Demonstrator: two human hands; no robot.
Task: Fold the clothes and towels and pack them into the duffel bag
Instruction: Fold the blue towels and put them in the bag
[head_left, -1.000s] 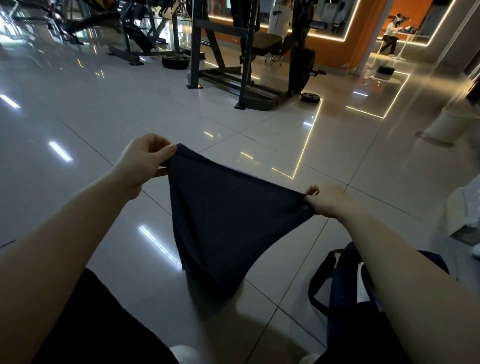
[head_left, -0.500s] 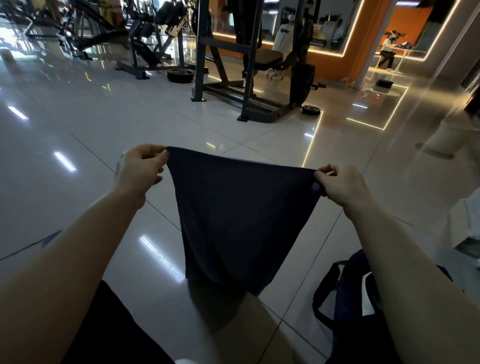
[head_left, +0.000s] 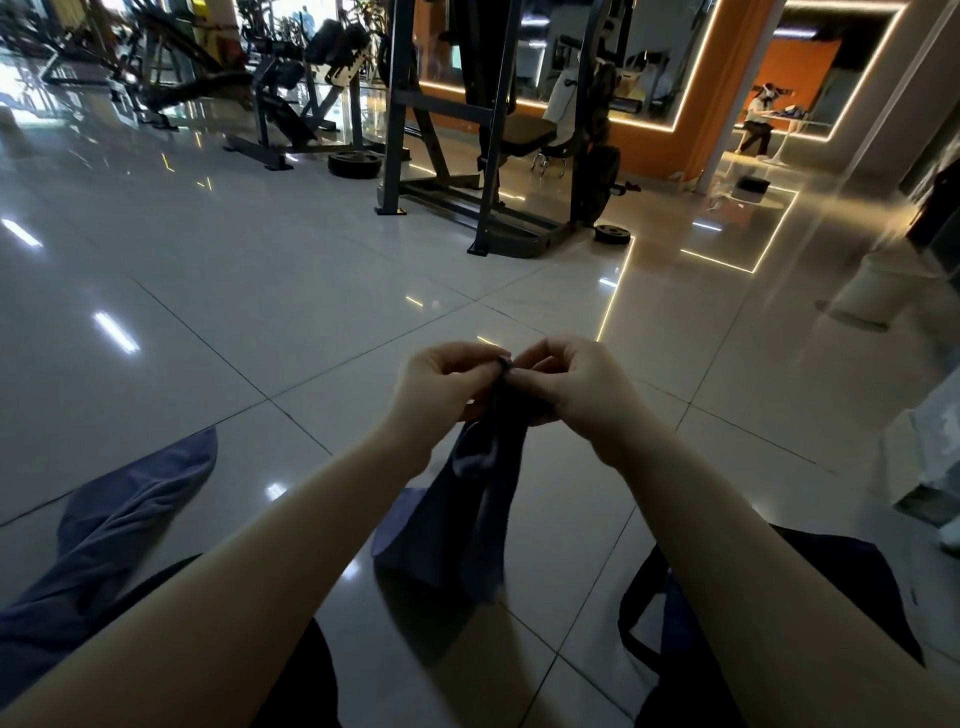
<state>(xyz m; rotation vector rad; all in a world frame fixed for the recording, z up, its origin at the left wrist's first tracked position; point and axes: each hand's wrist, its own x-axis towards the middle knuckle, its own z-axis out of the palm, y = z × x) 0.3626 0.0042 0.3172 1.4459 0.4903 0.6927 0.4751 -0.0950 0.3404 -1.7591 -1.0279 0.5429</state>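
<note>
A dark navy cloth (head_left: 467, 514) hangs doubled over in front of me, above the glossy tiled floor. My left hand (head_left: 441, 387) and my right hand (head_left: 571, 384) meet at its top, each pinching an upper corner, the two corners pressed together. The navy duffel bag (head_left: 691, 644) with black straps lies open on the floor at the lower right, partly hidden by my right forearm. A blue-grey garment (head_left: 114, 525) lies crumpled on the floor at the lower left.
Gym machines (head_left: 488, 130) and weight plates (head_left: 356, 163) stand at the far side of the floor. A pale bin (head_left: 878, 291) is at the right. A white packet (head_left: 930, 457) lies at the right edge. A seated person (head_left: 758, 119) is far back.
My hands have come together from a wide spread, bringing the cloth's two top corners to meet, so it hangs folded in half. The view has tilted, revealing the blue-grey garment.
</note>
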